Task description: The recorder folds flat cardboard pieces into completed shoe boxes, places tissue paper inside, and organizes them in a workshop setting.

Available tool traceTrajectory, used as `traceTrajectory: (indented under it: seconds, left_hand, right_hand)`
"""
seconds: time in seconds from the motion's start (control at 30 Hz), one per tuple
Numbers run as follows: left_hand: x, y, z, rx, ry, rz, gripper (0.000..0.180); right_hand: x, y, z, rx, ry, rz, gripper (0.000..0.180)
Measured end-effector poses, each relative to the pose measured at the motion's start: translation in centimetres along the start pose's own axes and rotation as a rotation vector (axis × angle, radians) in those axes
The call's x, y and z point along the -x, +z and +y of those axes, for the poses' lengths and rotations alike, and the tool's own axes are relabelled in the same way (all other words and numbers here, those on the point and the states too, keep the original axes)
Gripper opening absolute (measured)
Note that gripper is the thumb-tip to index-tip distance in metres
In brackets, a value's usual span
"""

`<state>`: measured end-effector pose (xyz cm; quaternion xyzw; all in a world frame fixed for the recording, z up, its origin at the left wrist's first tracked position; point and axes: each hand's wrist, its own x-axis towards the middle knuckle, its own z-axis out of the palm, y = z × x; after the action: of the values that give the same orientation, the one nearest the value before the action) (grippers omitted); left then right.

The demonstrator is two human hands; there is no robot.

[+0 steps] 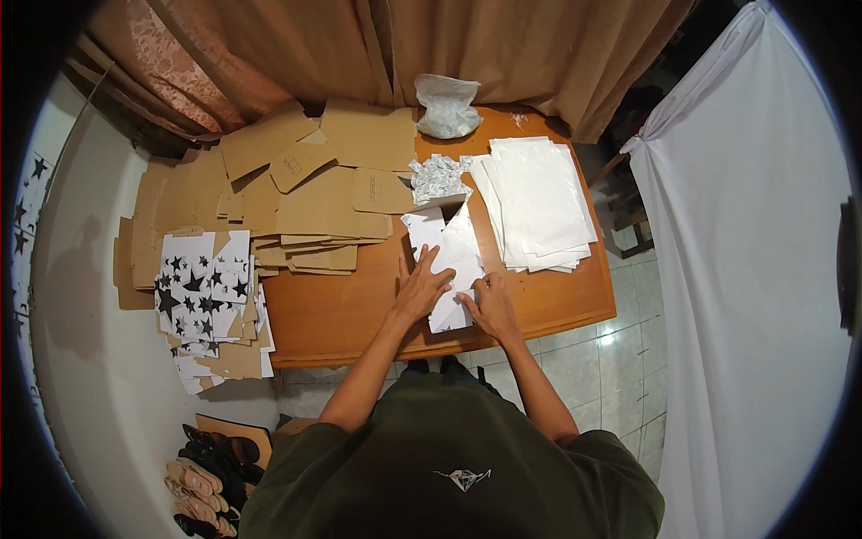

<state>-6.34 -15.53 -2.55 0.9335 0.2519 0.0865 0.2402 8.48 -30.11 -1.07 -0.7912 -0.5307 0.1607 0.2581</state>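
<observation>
A white folded paper piece lies at the middle of the wooden table, close to my body, with a few dark marks on its left edge. My left hand rests flat on its left part, fingers apart and pressing down. On its right edge, my right hand has its thumb on the paper and its other fingers curled against the edge. Just beyond the paper sits a heap of small white-and-grey crumpled bits. A stack of white sheets is to the right of my right hand.
Flat brown cardboard pieces cover the table's left and far side. Star-printed white pieces are stacked at the left edge. A clear plastic bag stands at the back. Shoes lie lower left; a white cloth hangs right.
</observation>
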Motion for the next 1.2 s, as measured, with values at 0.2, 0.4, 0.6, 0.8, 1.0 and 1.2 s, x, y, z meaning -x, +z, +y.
traceTrajectory:
  seconds: [0.2,0.4,0.6,0.8,1.0,1.2]
  left_hand:
    - [-0.4,-0.2,-0.3,0.033,-0.029,-0.054,0.027]
    - [-0.3,-0.2,-0.4,0.053,-0.026,-0.079,0.029]
    - [-0.2,-0.4,-0.4,0.068,-0.036,-0.081,0.028]
    - [0.4,-0.8,-0.6,0.069,-0.050,-0.074,0.026]
    - [0.7,-0.7,-0.7,0.170,-0.049,-0.044,0.035]
    - [0.8,1.5,-0.9,0.233,-0.116,0.103,0.075]
  right_hand:
    - [0.0,1.0,0.3,-0.014,-0.024,0.129,0.039]
    - [0.1,1.9,0.6,-0.030,0.012,0.169,0.039]
    - [0.1,1.9,-0.1,-0.052,0.071,0.171,0.045]
    - [0.0,1.6,-0.8,0.006,0.065,0.248,0.066]
    - [0.0,3.3,2.1,-0.398,0.084,0.220,0.072]
    - [0.1,4.7,4.7,-0.333,0.163,0.206,0.080]
